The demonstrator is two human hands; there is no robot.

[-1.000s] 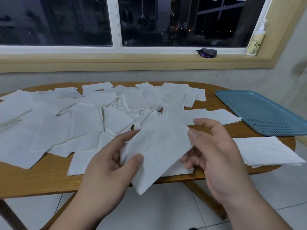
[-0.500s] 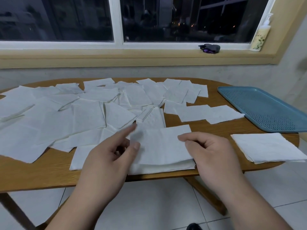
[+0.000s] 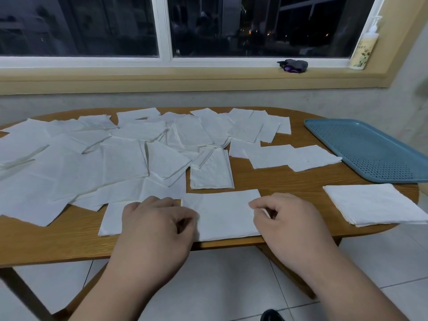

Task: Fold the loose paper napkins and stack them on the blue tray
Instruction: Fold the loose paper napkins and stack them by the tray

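A white napkin (image 3: 224, 214), folded into a rectangle, lies flat at the front edge of the wooden table (image 3: 278, 179). My left hand (image 3: 155, 228) pinches its left edge with curled fingers. My right hand (image 3: 284, 225) pinches its right edge between thumb and curled fingers. Several loose napkins (image 3: 92, 163) cover the left and middle of the table. A small stack of folded napkins (image 3: 375, 202) sits at the front right. Behind that stack, the blue perforated tray (image 3: 370, 147) lies at the table's right end with nothing on it.
A pump bottle (image 3: 364, 47) and a small dark object (image 3: 294, 65) stand on the window sill behind the table. White floor tiles show below the table's front edge, where a dark shoe tip (image 3: 271, 316) is visible.
The napkin was held up in the air a second ago. It now lies folded flat on the table's front edge, and both hands have come down onto its two ends.
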